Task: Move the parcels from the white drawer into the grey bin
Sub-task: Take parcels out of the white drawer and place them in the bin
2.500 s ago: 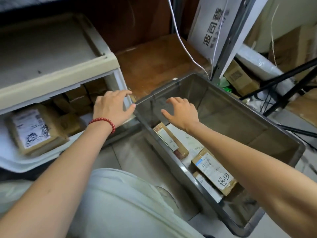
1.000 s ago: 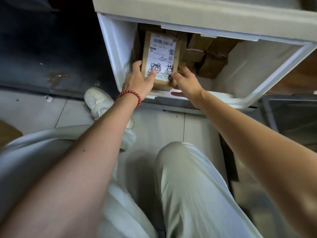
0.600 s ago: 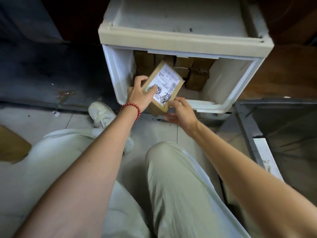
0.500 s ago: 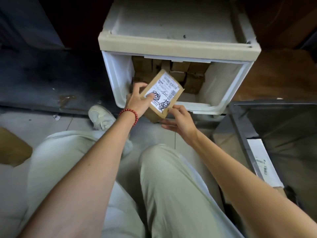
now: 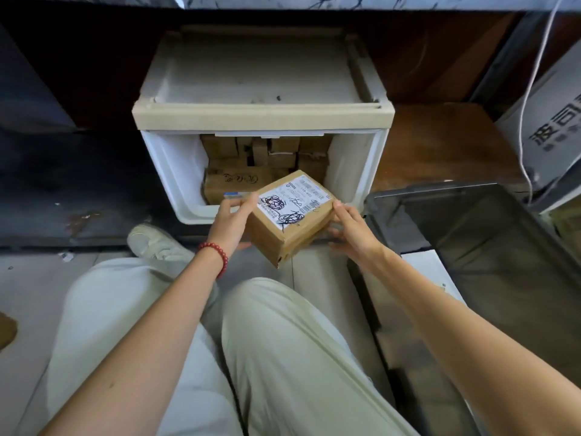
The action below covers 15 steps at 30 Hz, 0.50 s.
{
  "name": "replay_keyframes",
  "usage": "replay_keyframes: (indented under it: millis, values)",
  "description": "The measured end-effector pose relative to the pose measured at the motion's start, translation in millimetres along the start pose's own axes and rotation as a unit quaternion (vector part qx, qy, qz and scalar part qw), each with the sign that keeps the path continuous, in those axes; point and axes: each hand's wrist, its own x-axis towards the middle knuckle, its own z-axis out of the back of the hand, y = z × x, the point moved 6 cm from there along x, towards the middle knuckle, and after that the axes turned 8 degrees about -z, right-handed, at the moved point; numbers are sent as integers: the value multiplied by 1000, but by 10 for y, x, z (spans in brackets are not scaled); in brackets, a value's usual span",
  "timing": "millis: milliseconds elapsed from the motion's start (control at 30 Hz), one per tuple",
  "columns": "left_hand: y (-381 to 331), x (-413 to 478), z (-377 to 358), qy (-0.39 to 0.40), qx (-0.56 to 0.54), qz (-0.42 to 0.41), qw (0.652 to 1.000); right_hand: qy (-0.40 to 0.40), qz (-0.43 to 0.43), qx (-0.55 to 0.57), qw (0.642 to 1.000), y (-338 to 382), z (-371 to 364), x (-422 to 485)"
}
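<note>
Brown parcel (image 5: pixel 292 228) with a scribbled-over label, tilted mid-frame, up in the air just outside the open white drawer (image 5: pixel 375 171). More parcels (image 5: pixel 267 152) stacked inside it. Grey bin (image 5: pixel 440 187) is at right.

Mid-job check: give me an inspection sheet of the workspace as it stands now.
Surface: tiled floor, pale, with the person's legs over it.
Job's things: white drawer open, brown parcels stacked inside; held parcel, label up, in front of the drawer, not yet over the grey bin on the right.
Clutter: paper scrap and cardboard piece on the floor, left.
Grippers: left hand and right hand grip the held parcel from opposite sides.
Cables: white cable hangs at upper right.
Surroundings: white printed box at right; wooden board behind the bin.
</note>
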Motion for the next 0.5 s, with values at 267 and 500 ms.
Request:
replay_keyframes:
  millis: [267,500]
  values:
    - [-24,-56,-226,55,69,-87,992,-60,-29,-6,998,-46,259,13]
    - [-29,-71,-138,56,156,-98,981,-55,-55,-42,996,-16,165,38]
